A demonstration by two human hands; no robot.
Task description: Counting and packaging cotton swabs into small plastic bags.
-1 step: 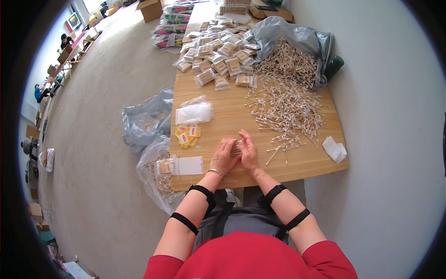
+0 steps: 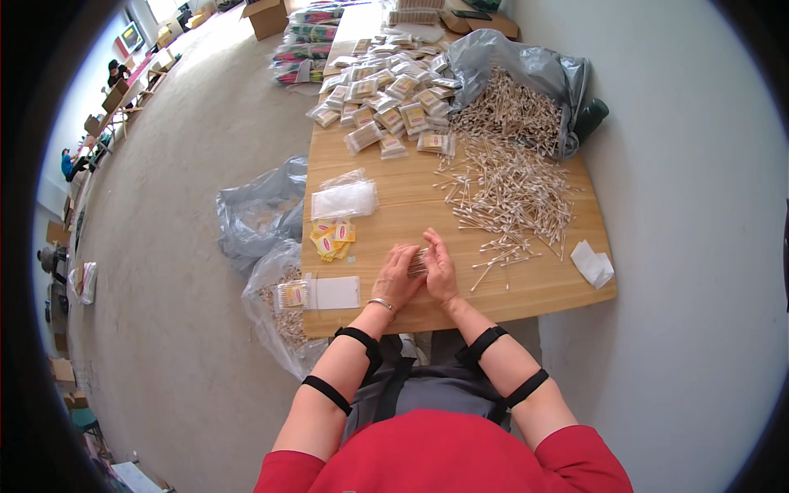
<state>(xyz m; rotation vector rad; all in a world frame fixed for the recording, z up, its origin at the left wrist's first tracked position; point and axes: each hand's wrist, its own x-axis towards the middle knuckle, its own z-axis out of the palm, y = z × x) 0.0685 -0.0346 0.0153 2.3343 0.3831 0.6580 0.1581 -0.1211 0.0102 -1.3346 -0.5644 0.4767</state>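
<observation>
Close to the table's near edge, my left hand (image 2: 398, 276) and my right hand (image 2: 441, 271) are cupped around a small bundle of cotton swabs (image 2: 418, 263). Both hands press the bundle from opposite sides; my palms hide much of it. Right of my hands, loose cotton swabs (image 2: 509, 193) spread across the wood, spilling from a grey plastic bag (image 2: 485, 51). To the left lie yellow printed cards (image 2: 332, 239) and a stack of clear plastic sachets (image 2: 343, 200). A filled sachet of swabs (image 2: 292, 295) rests beside a white flat piece (image 2: 337, 292).
Many filled packets (image 2: 386, 90) are heaped at the table's (image 2: 394, 185) far left. A crumpled white tissue (image 2: 592, 264) lies near the right edge, with a dark bottle (image 2: 590, 117) by the wall. Plastic bags (image 2: 267, 209) stand on the floor to the left.
</observation>
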